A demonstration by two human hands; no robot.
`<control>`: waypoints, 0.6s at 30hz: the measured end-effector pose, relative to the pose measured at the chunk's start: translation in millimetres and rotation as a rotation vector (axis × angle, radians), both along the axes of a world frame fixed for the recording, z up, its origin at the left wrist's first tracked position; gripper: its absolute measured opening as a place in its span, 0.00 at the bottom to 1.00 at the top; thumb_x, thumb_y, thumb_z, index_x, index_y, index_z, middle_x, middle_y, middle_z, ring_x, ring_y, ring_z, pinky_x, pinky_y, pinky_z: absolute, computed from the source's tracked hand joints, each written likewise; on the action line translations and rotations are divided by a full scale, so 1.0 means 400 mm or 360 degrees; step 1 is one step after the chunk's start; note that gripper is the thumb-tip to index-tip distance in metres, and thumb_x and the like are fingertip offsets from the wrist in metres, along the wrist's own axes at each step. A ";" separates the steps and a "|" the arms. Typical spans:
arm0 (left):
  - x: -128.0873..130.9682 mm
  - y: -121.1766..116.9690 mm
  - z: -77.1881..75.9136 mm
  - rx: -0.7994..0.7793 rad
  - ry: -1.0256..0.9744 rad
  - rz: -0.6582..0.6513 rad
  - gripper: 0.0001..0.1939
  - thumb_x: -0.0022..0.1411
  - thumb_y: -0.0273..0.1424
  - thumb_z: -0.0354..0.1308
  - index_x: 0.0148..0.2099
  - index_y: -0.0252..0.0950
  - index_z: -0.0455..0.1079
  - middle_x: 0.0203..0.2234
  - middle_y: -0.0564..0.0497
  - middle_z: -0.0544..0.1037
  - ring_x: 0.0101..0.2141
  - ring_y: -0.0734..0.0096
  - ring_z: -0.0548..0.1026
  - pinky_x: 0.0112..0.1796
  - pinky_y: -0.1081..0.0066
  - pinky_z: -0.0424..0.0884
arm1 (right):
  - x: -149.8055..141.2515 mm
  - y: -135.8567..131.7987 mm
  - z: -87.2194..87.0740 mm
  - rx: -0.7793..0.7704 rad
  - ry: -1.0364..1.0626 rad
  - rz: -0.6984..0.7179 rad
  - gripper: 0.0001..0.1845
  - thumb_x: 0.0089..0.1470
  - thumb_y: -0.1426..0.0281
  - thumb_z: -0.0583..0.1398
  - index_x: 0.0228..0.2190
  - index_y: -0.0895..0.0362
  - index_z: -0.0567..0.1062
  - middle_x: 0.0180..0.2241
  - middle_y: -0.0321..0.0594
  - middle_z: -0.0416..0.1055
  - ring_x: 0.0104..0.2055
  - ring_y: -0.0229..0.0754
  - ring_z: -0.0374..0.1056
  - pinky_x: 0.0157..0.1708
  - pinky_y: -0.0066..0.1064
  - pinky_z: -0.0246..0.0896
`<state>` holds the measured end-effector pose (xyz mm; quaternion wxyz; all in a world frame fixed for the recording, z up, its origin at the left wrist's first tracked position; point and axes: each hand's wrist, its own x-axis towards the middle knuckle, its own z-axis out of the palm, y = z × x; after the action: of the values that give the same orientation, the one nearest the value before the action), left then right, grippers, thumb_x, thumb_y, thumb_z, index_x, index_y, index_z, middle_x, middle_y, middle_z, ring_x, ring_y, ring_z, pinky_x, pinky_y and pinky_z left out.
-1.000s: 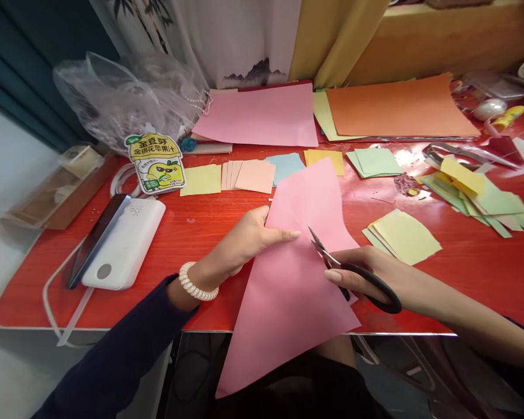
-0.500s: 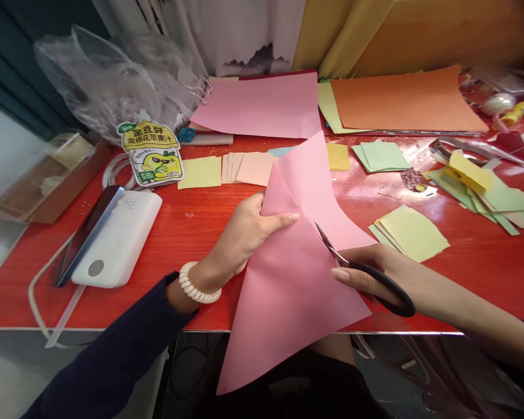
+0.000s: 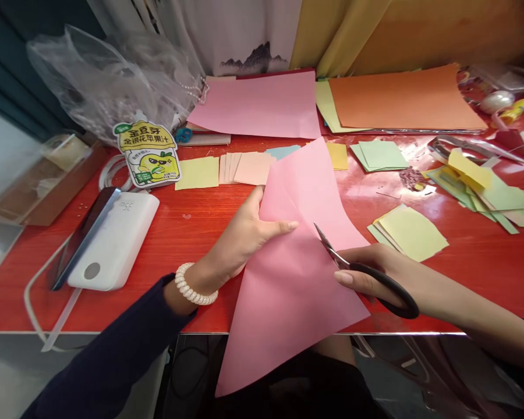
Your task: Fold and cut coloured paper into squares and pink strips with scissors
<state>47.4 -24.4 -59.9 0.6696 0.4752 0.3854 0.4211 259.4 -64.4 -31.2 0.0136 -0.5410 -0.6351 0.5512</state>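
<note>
A sheet of pink paper (image 3: 294, 297) hangs over the table's front edge, creased and partly cut. My left hand (image 3: 242, 235) grips its left side, thumb on top, with the other fingers hidden beneath. In my right hand (image 3: 375, 270) is a pair of scissors (image 3: 386, 285) with black handles. The blades lie at the cut in the middle of the sheet and point up and to the left. The lower blade is hidden by the paper.
On the red table (image 3: 192, 233) lie a white power bank (image 3: 117, 244), a phone (image 3: 87, 235), yellow-green squares (image 3: 413, 233), green squares (image 3: 379, 155) and paper scraps (image 3: 489, 186). Behind are pink sheets (image 3: 262, 105), orange sheets (image 3: 402, 99) and a juice pouch (image 3: 148, 154).
The pink paper's upper part has dropped slightly and lies flatter around the cut. Both hands keep their hold and have hardly moved. The view has shifted a little.
</note>
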 end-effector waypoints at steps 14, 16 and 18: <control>-0.002 0.004 -0.005 0.0159 0.0317 0.0181 0.26 0.53 0.30 0.64 0.54 0.36 0.61 0.51 0.45 0.71 0.49 0.58 0.71 0.48 0.63 0.70 | 0.000 0.003 -0.009 -0.0006 -0.0042 -0.0034 0.28 0.49 0.46 0.57 0.18 0.56 0.56 0.18 0.30 0.47 0.20 0.32 0.45 0.20 0.28 0.38; -0.004 0.006 -0.005 0.0151 0.0310 0.0183 0.26 0.53 0.29 0.63 0.53 0.35 0.61 0.50 0.44 0.71 0.48 0.57 0.72 0.47 0.62 0.71 | 0.003 0.003 -0.009 -0.0002 -0.0032 -0.0036 0.28 0.49 0.46 0.56 0.18 0.56 0.56 0.17 0.30 0.47 0.20 0.33 0.45 0.20 0.28 0.38; -0.004 0.007 -0.006 0.0141 0.0310 0.0182 0.26 0.53 0.29 0.63 0.54 0.35 0.61 0.50 0.44 0.72 0.48 0.57 0.72 0.46 0.62 0.71 | 0.004 0.002 -0.010 0.0018 -0.0019 -0.0042 0.28 0.49 0.46 0.56 0.18 0.56 0.56 0.17 0.30 0.47 0.20 0.32 0.45 0.20 0.29 0.37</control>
<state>45.6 -21.7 -62.1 0.5821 0.5203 0.4561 0.4271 260.9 -63.5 -35.2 0.0201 -0.5524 -0.6311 0.5442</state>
